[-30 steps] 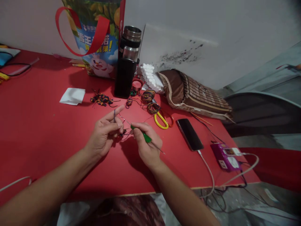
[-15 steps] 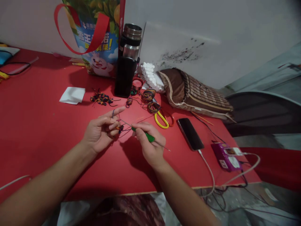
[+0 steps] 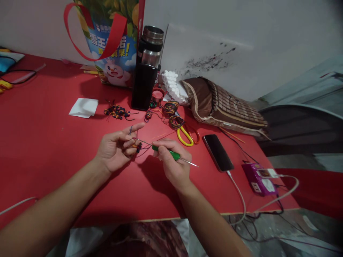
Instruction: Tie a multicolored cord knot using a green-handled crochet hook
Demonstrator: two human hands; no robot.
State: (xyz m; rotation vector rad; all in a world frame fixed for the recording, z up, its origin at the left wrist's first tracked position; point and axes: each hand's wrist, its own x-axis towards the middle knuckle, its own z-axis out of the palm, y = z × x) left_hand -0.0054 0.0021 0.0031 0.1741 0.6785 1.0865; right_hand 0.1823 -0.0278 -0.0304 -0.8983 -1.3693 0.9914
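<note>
My left hand (image 3: 114, 147) is closed on a small crocheted piece (image 3: 138, 147) of dark multicoloured yarn, its index finger stretched out with a strand (image 3: 130, 130) looped round it. In my right hand (image 3: 175, 166) is a crochet hook (image 3: 174, 155) with a green handle, gripped like a pen. The hook's thin front end reaches the yarn at my left fingertips; its other metal end sticks out to the right. Beyond the hands lie a wound ball of yarn (image 3: 170, 107), a second ball (image 3: 175, 122) and scissors (image 3: 184, 138) with yellow and red handles.
Finished-looking yarn pieces (image 3: 118, 111) lie near a white paper (image 3: 84, 107). A black phone (image 3: 144, 87) leans against a steel bottle (image 3: 152, 41), beside a printed bag (image 3: 115, 67). Rightward are a brown cushion (image 3: 227, 103), a charging phone (image 3: 218, 152) and a purple box (image 3: 258, 179).
My right hand and the crochet hook have shifted slightly right, and the hook's rear end has tilted up a little. My left hand keeps its hold on the yarn piece.
</note>
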